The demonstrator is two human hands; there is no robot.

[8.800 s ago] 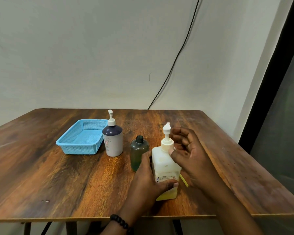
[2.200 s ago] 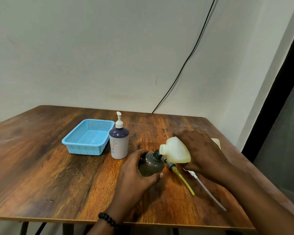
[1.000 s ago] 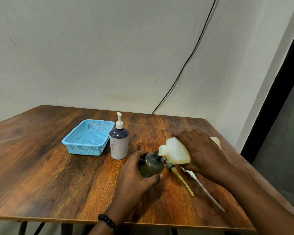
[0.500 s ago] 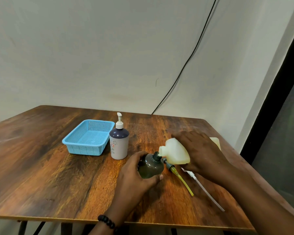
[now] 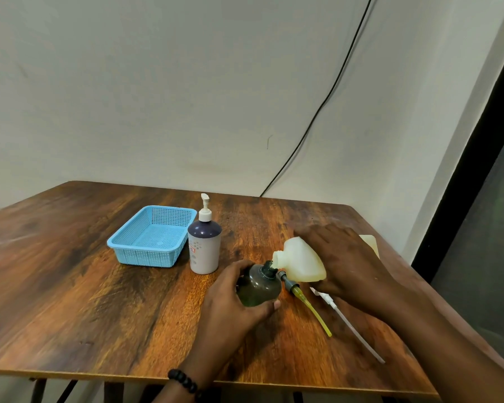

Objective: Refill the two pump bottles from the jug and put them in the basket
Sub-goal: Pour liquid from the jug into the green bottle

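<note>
My left hand (image 5: 230,298) grips a small dark green bottle (image 5: 258,285), open-necked and tilted towards the right. My right hand (image 5: 346,263) holds a cream jug (image 5: 300,263) tipped over on its side, its spout touching the green bottle's neck. A dark pump head with a yellow tube (image 5: 306,301) and a white pump with a clear tube (image 5: 344,318) lie on the table under the jug. A white pump bottle with a dark purple shoulder (image 5: 204,247) stands upright to the left, its pump on. The blue basket (image 5: 146,254) sits beside it, with nothing in it.
The wooden table (image 5: 85,301) ends close to my body and at the right, just past my right arm. A black cable (image 5: 317,112) hangs down the wall behind. A dark panel (image 5: 483,199) stands at the far right.
Since a second ago both hands and both bottles have held almost the same pose, jug spout on the green bottle's neck. Earlier, the jug stood upright with its pump on.
</note>
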